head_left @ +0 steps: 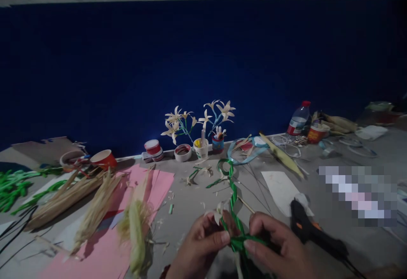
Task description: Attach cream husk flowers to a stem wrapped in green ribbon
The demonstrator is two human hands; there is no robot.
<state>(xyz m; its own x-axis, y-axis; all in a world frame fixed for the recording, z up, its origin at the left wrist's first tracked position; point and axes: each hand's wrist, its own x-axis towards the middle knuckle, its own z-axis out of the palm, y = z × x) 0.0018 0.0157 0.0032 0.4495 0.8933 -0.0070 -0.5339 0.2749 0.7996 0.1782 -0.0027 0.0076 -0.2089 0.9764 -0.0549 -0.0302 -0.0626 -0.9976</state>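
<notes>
Near the bottom centre, my left hand [205, 243] is closed in a pinch on a small pale flower [218, 214] and its green stem. Facing it, my right hand [276, 245] pinches a green twisted strand [234, 194], which rises between the hands and ends in a loop at the top. Green strips cross where the fingertips of both hands meet. A thin wooden stick [245, 205] juts out beside my right fingers; whether they grip it I cannot tell. Just beyond the hands lie small loose flowers [190, 177] with green stems.
To the right sits a black glue gun [302, 219] by white paper [276, 188]. Dried corn husks [98, 211] and pink paper [162, 181] lie left. Along the blue wall stand flower sprays [174, 122], a white cup [201, 148] and a bottle [299, 120].
</notes>
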